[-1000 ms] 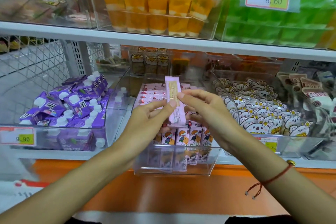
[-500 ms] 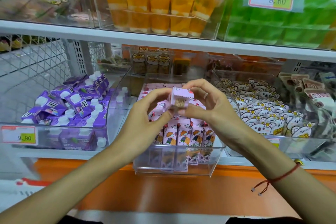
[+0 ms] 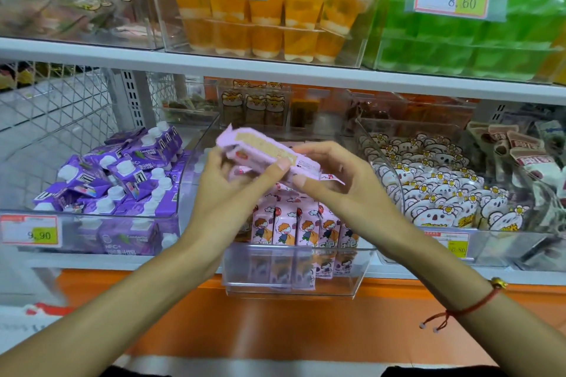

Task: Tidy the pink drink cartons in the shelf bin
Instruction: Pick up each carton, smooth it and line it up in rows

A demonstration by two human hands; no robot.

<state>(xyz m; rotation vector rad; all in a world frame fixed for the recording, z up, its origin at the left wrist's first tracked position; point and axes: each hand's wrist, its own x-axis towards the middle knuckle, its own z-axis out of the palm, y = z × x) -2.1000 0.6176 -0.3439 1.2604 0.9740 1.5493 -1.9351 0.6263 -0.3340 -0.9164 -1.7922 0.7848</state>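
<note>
Left hand (image 3: 226, 190) and right hand (image 3: 343, 180) jointly grasp one pink carton (image 3: 263, 151), tilted, above the clear bin (image 3: 294, 272) of upright cartons (image 3: 294, 226).

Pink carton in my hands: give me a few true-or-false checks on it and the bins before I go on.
1. Both hands hold the pink carton. True: left hand, right hand.
2. The carton stands upright. False: it lies tilted on its side.
3. Pink cartons stand in a row at the clear bin front. True.
4. The purple cartons are right of that bin. False: left.
5. The red string bracelet is on the left wrist. False: right.
</note>
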